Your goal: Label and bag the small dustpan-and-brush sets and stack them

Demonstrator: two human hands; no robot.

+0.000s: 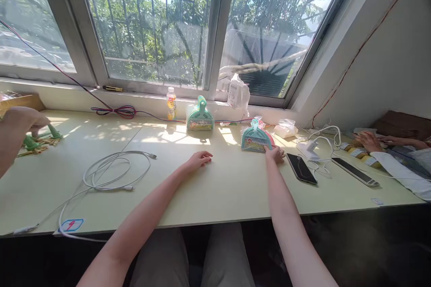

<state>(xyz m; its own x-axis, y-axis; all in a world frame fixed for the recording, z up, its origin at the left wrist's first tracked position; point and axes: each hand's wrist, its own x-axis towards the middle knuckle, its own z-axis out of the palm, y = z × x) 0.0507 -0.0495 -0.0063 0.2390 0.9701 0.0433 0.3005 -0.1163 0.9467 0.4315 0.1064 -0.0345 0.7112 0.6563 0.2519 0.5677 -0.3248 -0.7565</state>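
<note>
My right hand point(275, 154) is at the lower right corner of a small green dustpan-and-brush set point(256, 136), with its fingers closed on the edge. The set stands upright on the table in clear wrapping, with a printed card across its front and some pink behind it. My left hand point(199, 161) rests on the tabletop with nothing in it, its fingers loosely extended. Farther back, against the sill, stands a similar green dustpan-and-brush set point(201, 119), also wrapped. A drink bottle point(171, 104) with a yellow-orange label is just left of it.
A coiled white cable point(90, 175) lies on the left of the table point(215, 197). Right of my right hand are a dark phone point(301, 168), a second phone point(355, 171) and white cords. Other people's hands work at the far left point(28, 119) and far right point(368, 140).
</note>
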